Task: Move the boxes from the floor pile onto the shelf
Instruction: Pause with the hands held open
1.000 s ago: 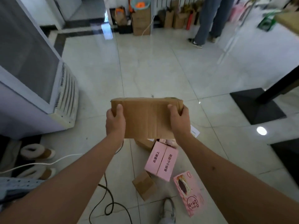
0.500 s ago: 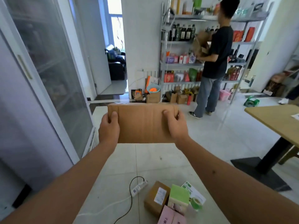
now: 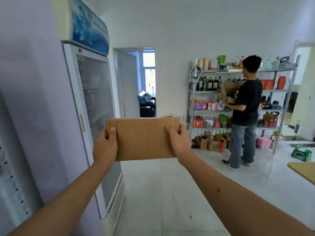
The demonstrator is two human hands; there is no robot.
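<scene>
I see a flat brown cardboard box (image 3: 144,138) held up in mid-air at chest height, in front of me, its broad plain face toward the camera; I cannot tell what is inside it. My left hand (image 3: 105,147) grips its left edge, thumb lying on the near face and the other fingers wrapped out of sight behind. My right hand (image 3: 179,141) grips the right edge the same way, thumb on the front, fingers curled round the side.

Well beyond the box, against the white wall, stands a metal wire shelf unit (image 3: 192,99). Its tiers carry dark bottles, red packets, small white and pink packs and green bags; the labels are too small to read. Small open brown cartons sit on the floor under it. A person in a black shirt (image 3: 247,103) stands before it, hiding its middle. A tall white glass-door fridge (image 3: 95,116) stands just left, its contents blurred.
</scene>
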